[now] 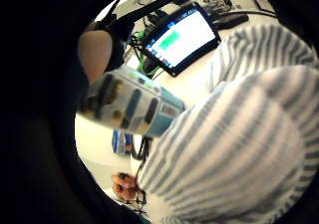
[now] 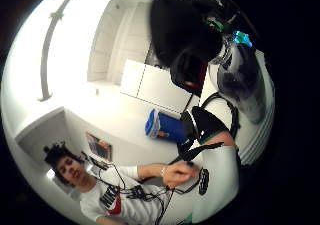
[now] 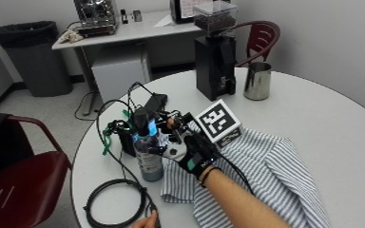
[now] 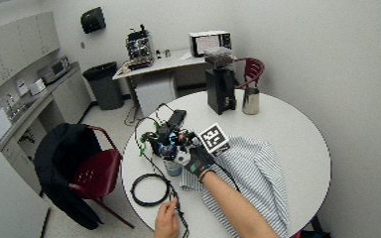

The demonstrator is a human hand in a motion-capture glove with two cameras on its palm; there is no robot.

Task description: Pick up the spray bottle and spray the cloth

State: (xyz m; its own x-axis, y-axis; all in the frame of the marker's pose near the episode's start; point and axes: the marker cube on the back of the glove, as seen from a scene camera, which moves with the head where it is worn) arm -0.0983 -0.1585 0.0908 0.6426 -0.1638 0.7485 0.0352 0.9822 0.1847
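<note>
Bright even room light, blurred palm views

No word, brand or number can be made out anywhere. A printed label [image 1: 134, 104] is seen on the spray bottle [image 3: 149, 156], but its blocks of print are too blurred to be read. A lit tablet screen [image 1: 182, 37] on the table shows only a green patch, and the dark print on the person's white shirt [image 2: 110, 199] is illegible too.
</note>
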